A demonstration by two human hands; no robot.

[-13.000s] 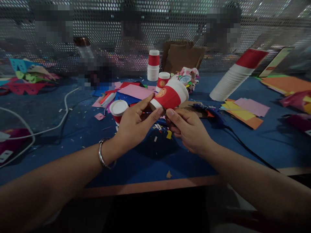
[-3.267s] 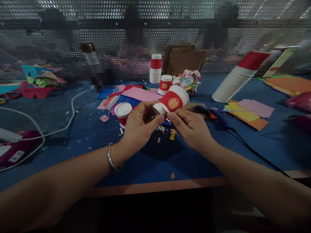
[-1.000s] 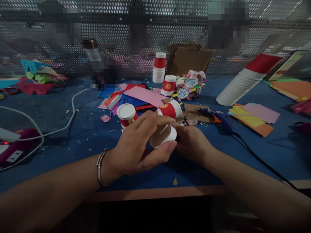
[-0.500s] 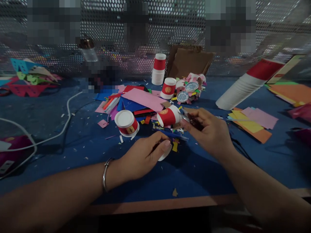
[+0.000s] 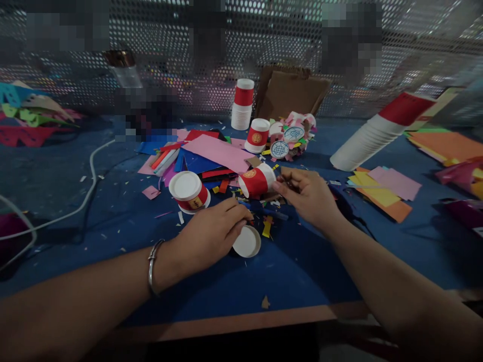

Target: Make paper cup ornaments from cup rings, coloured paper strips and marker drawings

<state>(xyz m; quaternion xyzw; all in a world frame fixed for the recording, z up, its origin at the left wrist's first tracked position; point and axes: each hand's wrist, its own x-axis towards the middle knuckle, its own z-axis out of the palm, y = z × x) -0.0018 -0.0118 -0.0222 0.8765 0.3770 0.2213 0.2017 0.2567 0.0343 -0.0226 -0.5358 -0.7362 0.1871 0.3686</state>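
Note:
My left hand (image 5: 215, 226) is closed, its thumb and fingertips at the upper left edge of a shallow white paper-cup base (image 5: 246, 242). A red and white paper cup (image 5: 258, 181) lies tipped on its side beyond it. My right hand (image 5: 309, 196) has curled fingers close to the cup's white end; what they hold, if anything, is hidden. An upturned red and white cup (image 5: 189, 192) stands beyond my left wrist. Between the hands lie a blue pen (image 5: 273, 213) and a yellow paper scrap (image 5: 267, 226).
Coloured paper sheets (image 5: 215, 153) and small scraps cover the middle. Behind are another cup (image 5: 258, 136), a cup stack (image 5: 242, 104), a decorated paper ball (image 5: 296, 136) and cardboard (image 5: 290, 93). A longer cup stack (image 5: 377, 133) leans at right. A white cable (image 5: 92, 176) crosses the left.
The metal tool seen in my right hand earlier no longer shows. My left hand has shifted left, and the white cup base now shows its whole round face. The view has turned slightly.

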